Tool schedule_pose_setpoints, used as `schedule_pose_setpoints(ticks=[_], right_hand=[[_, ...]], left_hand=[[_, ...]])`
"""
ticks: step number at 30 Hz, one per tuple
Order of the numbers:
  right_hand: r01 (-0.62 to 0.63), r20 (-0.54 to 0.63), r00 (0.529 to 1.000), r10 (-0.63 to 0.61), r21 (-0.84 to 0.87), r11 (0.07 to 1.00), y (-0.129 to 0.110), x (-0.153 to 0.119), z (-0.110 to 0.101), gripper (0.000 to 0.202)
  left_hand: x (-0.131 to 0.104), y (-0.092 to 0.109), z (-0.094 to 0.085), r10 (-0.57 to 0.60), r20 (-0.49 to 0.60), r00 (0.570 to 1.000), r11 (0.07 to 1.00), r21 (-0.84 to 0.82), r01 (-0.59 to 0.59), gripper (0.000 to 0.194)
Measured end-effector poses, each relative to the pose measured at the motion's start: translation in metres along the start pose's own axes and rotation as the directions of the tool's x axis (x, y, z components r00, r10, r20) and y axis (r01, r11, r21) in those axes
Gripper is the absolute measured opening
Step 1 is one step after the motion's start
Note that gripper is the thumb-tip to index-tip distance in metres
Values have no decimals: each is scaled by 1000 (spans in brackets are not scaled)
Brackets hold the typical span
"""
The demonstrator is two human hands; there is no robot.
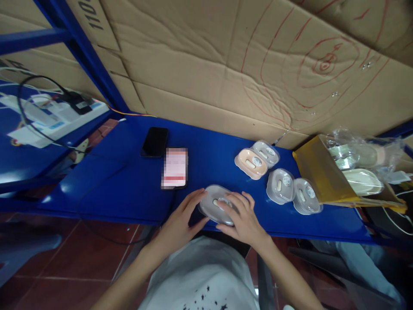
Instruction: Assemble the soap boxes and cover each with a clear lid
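Note:
A grey lidded container rests near the front edge of the blue table, between both hands. My left hand is curved round its left side, with the thumb at the near edge and the fingers at the far left rim. My right hand lies over its right part, fingers on the lid close to a pale oval piece and a label. A peach container and a grey one stand behind to the right. Two more grey containers, one beside the other, are further right.
A black phone and a phone with a lit screen lie on the blue table. An open cardboard box with plastic-wrapped items stands at the right. Cables and a power strip are at the left. Cardboard lines the back.

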State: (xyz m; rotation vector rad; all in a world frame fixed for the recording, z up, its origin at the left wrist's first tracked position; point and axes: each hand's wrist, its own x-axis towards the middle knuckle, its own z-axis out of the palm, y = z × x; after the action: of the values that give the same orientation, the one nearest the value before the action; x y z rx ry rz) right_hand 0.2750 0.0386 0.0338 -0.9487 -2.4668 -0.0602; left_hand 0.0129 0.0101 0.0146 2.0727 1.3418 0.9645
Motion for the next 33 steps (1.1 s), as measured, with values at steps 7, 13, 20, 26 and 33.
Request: schedule_pose_setpoints(ticks=[7, 13, 20, 26, 33], right_hand=[[-322, -286, 915, 286, -85, 943, -4, -6, 11, 51], [-213, -152, 961, 233, 137, 967, -2, -3, 1, 33], [-310, 72, 951, 302, 173, 935, 5, 4, 2, 26], [-275, 49, 961, 272, 288, 917, 5, 2, -3, 29], [-228, -47, 964, 262, 367, 902, 8, -3, -2, 41]], left_hand=[[-3, 7, 20, 95, -297, 950, 942, 336, 11, 52], [-3, 6, 22, 210, -230, 950, 882, 464, -83, 49], [-2, 5, 20, 235, -135, 963, 866, 479, -144, 24], [-2, 4, 20, 246, -144, 959, 869, 470, -152, 27], [-11, -8, 27, 273, -380, 884, 941, 295, -164, 50]])
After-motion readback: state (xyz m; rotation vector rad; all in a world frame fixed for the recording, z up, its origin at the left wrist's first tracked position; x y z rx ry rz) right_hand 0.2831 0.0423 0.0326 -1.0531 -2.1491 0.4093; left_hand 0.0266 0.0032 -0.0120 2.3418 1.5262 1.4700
